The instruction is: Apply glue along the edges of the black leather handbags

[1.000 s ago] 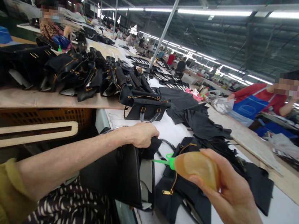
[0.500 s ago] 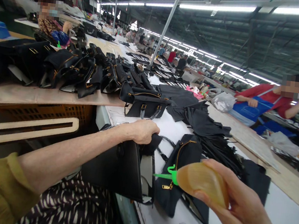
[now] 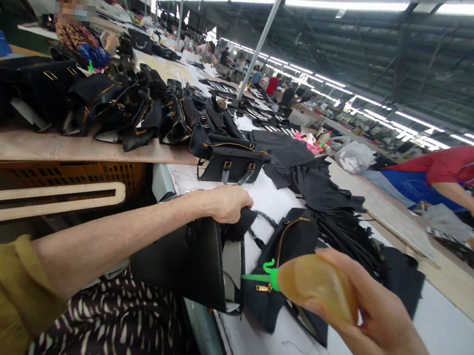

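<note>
My left hand (image 3: 230, 204) is closed on the upper edge of a black handbag (image 3: 180, 265), which lies tilted at the table's near edge; its fingertips are partly hidden. The bag's open end shows a pale lining. In my right hand (image 3: 376, 310) is a squeeze bottle (image 3: 316, 285) of amber liquid, probably glue, with a green nozzle (image 3: 260, 278). The nozzle tip points left, at the edge of the bag's open end; whether it touches I cannot tell. Behind the nozzle lies a black zippered bag piece (image 3: 299, 237) with a gold zip pull.
Another black handbag (image 3: 232, 162) stands behind my left hand. Many black bags (image 3: 99, 100) line the left table. Black cut pieces (image 3: 325, 191) are heaped beyond. A yellow crate (image 3: 90, 174) sits below left. One co-worker (image 3: 449, 169) leans at right, another (image 3: 76, 25) sits far left.
My hands keep their grips on the handbag and bottle, with hardly any movement. The co-worker at right has bent forward and lowered an arm to the table.
</note>
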{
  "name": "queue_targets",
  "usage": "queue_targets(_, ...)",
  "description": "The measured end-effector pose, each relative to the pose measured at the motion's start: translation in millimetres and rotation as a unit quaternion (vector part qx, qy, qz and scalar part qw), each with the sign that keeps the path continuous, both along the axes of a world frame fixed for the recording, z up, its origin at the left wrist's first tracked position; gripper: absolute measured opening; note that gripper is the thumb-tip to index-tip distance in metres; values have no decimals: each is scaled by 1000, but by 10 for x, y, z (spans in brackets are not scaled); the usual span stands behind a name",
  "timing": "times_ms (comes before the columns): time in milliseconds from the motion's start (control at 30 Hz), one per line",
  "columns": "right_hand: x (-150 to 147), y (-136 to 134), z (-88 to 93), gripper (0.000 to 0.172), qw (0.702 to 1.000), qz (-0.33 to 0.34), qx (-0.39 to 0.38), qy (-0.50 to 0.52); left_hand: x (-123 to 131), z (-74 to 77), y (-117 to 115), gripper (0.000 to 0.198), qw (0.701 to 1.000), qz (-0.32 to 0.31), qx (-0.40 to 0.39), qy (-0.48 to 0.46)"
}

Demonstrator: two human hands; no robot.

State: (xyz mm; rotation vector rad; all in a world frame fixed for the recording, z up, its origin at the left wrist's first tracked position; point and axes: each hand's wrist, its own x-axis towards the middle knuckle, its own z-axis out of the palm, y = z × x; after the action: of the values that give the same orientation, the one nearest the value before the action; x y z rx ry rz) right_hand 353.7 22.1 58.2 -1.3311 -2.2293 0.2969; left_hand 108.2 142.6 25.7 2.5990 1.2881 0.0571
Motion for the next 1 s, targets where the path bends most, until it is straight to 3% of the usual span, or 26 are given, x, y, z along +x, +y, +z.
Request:
queue_targets(533, 10, 336, -126, 45, 998, -23, -7, 58, 18, -35, 5, 39, 1000, 12, -15, -9)
queue_targets(800, 257, 184, -222, 48, 987, -81, -115, 75, -1, 62, 10, 37, 998, -11, -61, -10)
queue_targets(1000, 293, 28, -364, 52, 953, -147, -192, 182, -7, 126, -22, 43, 996, -8, -89, 5)
